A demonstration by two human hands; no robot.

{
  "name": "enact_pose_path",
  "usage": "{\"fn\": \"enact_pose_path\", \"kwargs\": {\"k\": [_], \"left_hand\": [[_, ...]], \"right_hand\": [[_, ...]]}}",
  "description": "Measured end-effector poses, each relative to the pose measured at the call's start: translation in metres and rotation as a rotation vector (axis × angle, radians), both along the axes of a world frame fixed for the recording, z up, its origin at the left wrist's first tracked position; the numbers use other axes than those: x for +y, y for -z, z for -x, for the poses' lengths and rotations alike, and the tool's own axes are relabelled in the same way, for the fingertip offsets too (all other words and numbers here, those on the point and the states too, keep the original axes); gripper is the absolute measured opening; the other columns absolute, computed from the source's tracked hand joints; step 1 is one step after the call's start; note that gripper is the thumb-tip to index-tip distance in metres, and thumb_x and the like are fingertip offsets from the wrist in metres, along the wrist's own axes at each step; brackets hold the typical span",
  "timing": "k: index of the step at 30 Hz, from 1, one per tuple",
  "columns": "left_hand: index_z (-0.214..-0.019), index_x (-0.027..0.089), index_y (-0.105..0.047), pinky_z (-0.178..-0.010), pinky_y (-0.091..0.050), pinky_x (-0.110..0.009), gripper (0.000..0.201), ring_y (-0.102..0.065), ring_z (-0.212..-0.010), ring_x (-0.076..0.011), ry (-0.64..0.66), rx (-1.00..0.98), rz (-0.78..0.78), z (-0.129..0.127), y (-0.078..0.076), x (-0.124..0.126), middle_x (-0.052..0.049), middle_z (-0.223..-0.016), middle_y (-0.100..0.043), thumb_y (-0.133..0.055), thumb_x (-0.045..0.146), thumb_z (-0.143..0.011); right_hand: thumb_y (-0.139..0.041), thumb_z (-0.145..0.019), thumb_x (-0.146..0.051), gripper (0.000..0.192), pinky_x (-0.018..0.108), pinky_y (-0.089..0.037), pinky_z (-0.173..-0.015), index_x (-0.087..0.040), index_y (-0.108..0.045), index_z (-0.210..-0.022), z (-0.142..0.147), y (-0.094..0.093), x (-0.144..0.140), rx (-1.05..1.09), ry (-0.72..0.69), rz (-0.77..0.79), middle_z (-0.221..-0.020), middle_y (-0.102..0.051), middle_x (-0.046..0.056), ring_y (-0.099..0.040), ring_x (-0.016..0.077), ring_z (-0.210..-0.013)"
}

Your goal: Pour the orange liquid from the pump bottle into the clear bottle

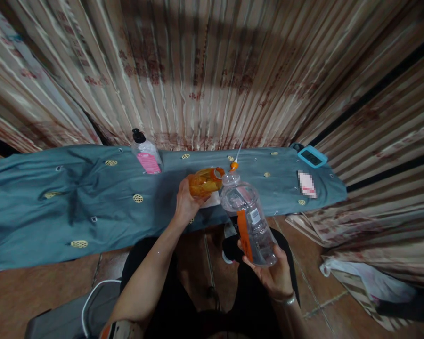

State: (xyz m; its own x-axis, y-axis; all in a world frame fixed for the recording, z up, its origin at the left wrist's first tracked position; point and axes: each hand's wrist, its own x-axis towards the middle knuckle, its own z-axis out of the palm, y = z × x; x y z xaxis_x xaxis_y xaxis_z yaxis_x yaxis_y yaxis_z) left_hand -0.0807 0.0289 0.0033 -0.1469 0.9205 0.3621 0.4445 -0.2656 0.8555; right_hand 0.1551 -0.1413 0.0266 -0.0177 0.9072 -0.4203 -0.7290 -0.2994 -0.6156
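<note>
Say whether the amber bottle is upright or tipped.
Tipped: the amber bottle lies sideways in the left hand, its mouth toward the clear bottle.

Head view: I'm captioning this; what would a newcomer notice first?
The left hand holds a translucent orange bottle, its mouth close to that of a large clear plastic bottle in the right hand. On the patterned teal cloth, a pink-labelled, black-capped bottle stands left and a blue-framed rectangular display right.
</note>
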Motion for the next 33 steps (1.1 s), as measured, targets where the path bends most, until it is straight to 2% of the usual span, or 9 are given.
{"fn": "enact_pose_path", "kwargs": {"k": [5, 8, 11, 14, 17, 21, 26, 31, 33], "left_hand": [[-0.127, 0.021, -0.052, -0.104, -0.052, -0.05, 0.078, -0.064, -0.117, -0.0299, -0.004, -0.002, -0.021, 0.001, 0.002, 0.002, -0.011, -0.123, -0.065, -0.089, 0.033, -0.059], [-0.127, 0.022, -0.053, -0.104, -0.052, -0.051, 0.078, -0.065, -0.115, -0.03, 0.012, -0.03, -0.02, 0.002, 0.003, 0.003, -0.011, -0.124, -0.066, -0.089, 0.034, -0.059], [-0.129, 0.02, -0.052, -0.104, -0.053, -0.051, 0.08, -0.065, -0.116, -0.0307, 0.027, -0.035, -0.014, 0.002, 0.002, 0.005, -0.013, -0.124, -0.066, -0.089, 0.034, -0.059], [-0.129, 0.02, -0.052, -0.106, -0.052, -0.05, 0.082, -0.064, -0.119, -0.0322, 0.035, -0.023, -0.017, 0.004, 0.0, 0.006, -0.014, -0.125, -0.066, -0.09, 0.034, -0.058], [-0.128, 0.02, -0.052, -0.107, -0.051, -0.051, 0.081, -0.063, -0.121, -0.0329, 0.042, -0.013, -0.009, 0.006, -0.001, 0.006, -0.014, -0.125, -0.066, -0.09, 0.036, -0.058], [-0.128, 0.018, -0.051, -0.106, -0.051, -0.053, 0.081, -0.062, -0.122, -0.0331, 0.06, -0.004, -0.009, 0.007, -0.001, 0.006, -0.014, -0.127, -0.065, -0.089, 0.038, -0.059], [-0.127, 0.022, -0.052, -0.106, -0.052, -0.05, 0.079, -0.063, -0.122, -0.0325, 0.084, -0.031, -0.043, 0.006, -0.002, 0.006, -0.013, -0.126, -0.066, -0.088, 0.038, -0.06], [-0.128, 0.023, -0.052, -0.107, -0.051, -0.05, 0.079, -0.063, -0.122, -0.0323, 0.078, -0.028, -0.035, 0.003, -0.001, 0.008, -0.012, -0.125, -0.066, -0.089, 0.035, -0.059], [-0.128, 0.021, -0.051, -0.107, -0.051, -0.052, 0.081, -0.063, -0.122, -0.0328, 0.07, -0.022, -0.035, 0.002, 0.0, 0.009, -0.013, -0.127, -0.065, -0.089, 0.034, -0.059]], "right_hand": [[-0.082, -0.066, -0.062, 0.052, 0.05, -0.061, -0.085, -0.028, -0.079, -0.105, -0.004, -0.01, -0.009, -0.02, 0.011, 0.041, -0.113, -0.08, 0.008, -0.077, 0.0319, -0.101], [-0.085, -0.062, -0.059, 0.053, 0.057, -0.055, -0.093, -0.028, -0.079, -0.105, -0.007, -0.014, -0.014, -0.029, 0.033, 0.07, -0.113, -0.079, 0.009, -0.077, 0.0315, -0.1], [-0.089, -0.058, -0.056, 0.054, 0.066, -0.036, -0.109, -0.027, -0.079, -0.102, -0.008, -0.017, -0.019, -0.035, 0.065, 0.094, -0.112, -0.08, 0.009, -0.077, 0.0311, -0.1], [-0.09, -0.055, -0.054, 0.055, 0.069, -0.015, -0.115, -0.026, -0.079, -0.101, -0.007, -0.021, -0.023, -0.036, 0.096, 0.105, -0.11, -0.08, 0.009, -0.076, 0.033, -0.1], [-0.091, -0.055, -0.052, 0.055, 0.071, -0.007, -0.115, -0.028, -0.079, -0.102, -0.004, -0.023, -0.027, -0.032, 0.124, 0.103, -0.11, -0.081, 0.009, -0.076, 0.0345, -0.1], [-0.09, -0.057, -0.053, 0.053, 0.072, -0.008, -0.115, -0.029, -0.079, -0.103, 0.0, -0.024, -0.031, -0.027, 0.126, 0.095, -0.11, -0.08, 0.009, -0.076, 0.0356, -0.1], [-0.089, -0.058, -0.052, 0.055, 0.072, -0.01, -0.115, -0.029, -0.078, -0.107, 0.001, -0.027, -0.037, -0.038, 0.124, 0.081, -0.114, -0.079, 0.01, -0.075, 0.0372, -0.104], [-0.088, -0.06, -0.051, 0.051, 0.073, -0.037, -0.106, -0.03, -0.078, -0.105, -0.002, -0.031, -0.041, -0.045, 0.117, 0.058, -0.117, -0.078, 0.01, -0.075, 0.037, -0.104], [-0.087, -0.062, -0.051, 0.048, 0.072, -0.043, -0.102, -0.029, -0.078, -0.104, -0.004, -0.031, -0.042, -0.047, 0.113, 0.047, -0.116, -0.079, 0.009, -0.075, 0.0367, -0.103]]}}
